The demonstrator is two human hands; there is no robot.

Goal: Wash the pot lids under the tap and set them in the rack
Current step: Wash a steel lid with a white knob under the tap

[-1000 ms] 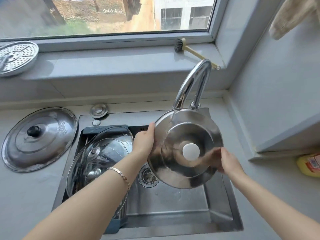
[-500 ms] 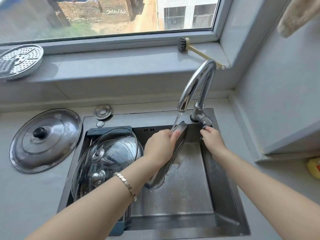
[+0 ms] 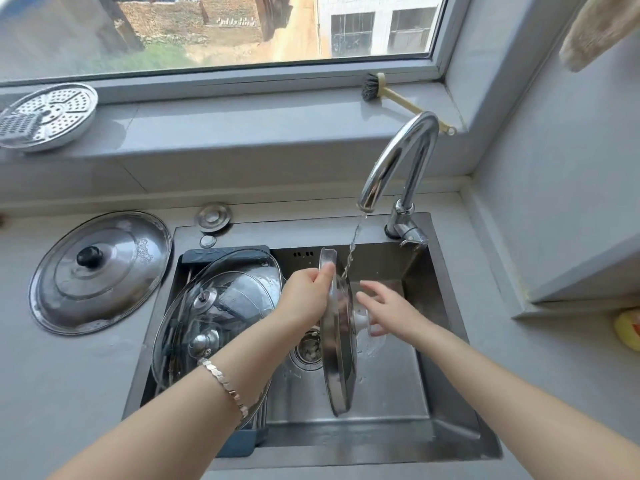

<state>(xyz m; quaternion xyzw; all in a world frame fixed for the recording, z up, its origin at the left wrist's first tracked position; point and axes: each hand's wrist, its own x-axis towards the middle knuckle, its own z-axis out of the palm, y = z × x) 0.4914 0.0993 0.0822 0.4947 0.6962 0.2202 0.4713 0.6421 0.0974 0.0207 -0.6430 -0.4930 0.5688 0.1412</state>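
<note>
A steel pot lid (image 3: 337, 355) with a white knob (image 3: 363, 318) stands on edge over the sink (image 3: 450, 434), seen almost edge-on. My left hand (image 3: 306, 294) pinches its upper rim. Water runs from the chrome tap (image 3: 398, 161) onto the lid's right face. My right hand (image 3: 386, 311) is spread with fingers apart by the knob side, touching or nearly touching the lid. Two glass lids (image 3: 221, 306) lean in the blue rack (image 3: 225, 254) at the sink's left. A large steel lid with a black knob (image 3: 100, 271) lies on the counter to the left.
A perforated steamer plate (image 3: 45, 116) rests on the windowsill at far left, a dish brush (image 3: 398, 97) on the sill behind the tap. A small round sink stopper (image 3: 213, 216) sits behind the rack. A yellow bottle (image 3: 628, 329) is under the right-hand shelf.
The lid turned from facing me to standing on edge. My right hand went from the lid to the tap handle, then came back to the lid's knob side. Water still runs.
</note>
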